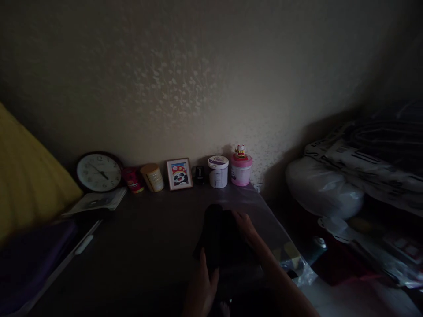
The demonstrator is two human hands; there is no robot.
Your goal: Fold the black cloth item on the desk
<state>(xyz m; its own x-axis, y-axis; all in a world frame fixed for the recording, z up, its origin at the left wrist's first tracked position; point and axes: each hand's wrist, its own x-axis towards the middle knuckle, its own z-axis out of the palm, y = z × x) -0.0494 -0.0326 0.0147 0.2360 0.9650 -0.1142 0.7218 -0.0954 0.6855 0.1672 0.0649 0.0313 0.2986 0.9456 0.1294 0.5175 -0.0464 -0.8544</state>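
A very dark, soft-looking bundle that looks like folded black cloth (213,233) lies on the dark tabletop in front of me; the dim light hides its exact kind. My left hand (203,281) grips its near left end, thumb and fingers closing around the edge. At the far right side, my right hand (246,226) has its fingers bent over the bundle, with the fingertips partly lost in the dark fabric. A rounded, rolled part stands up on the left of the bundle, and a flatter part extends right between my hands.
Along the wall stand a round clock (99,172), a red tub (132,180), a yellowish canister (152,177), a panda picture frame (179,174), a white canister (218,172) and a pink canister (241,171) topped by a cat figurine (240,151). Plastic-wrapped bundles (324,187) are piled right.
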